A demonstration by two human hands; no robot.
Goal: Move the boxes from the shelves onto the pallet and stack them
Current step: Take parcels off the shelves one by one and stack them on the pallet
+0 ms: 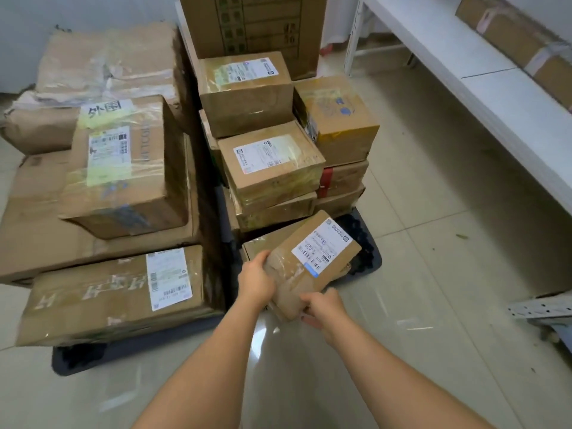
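I hold a small flat brown parcel with a white shipping label, tilted, over the near right corner of the dark pallet. My left hand grips its near left edge. My right hand grips its near bottom corner from below. Under the parcel lies another flat box on the pallet. Behind it rises a stack of taped cardboard boxes. A second dark pallet on the left carries several larger boxes.
A white shelf runs along the right, with a long brown box on its far end. A tall printed carton stands at the back. Pale floor tiles lie between pallet and shelf. A perforated metal rail lies at lower right.
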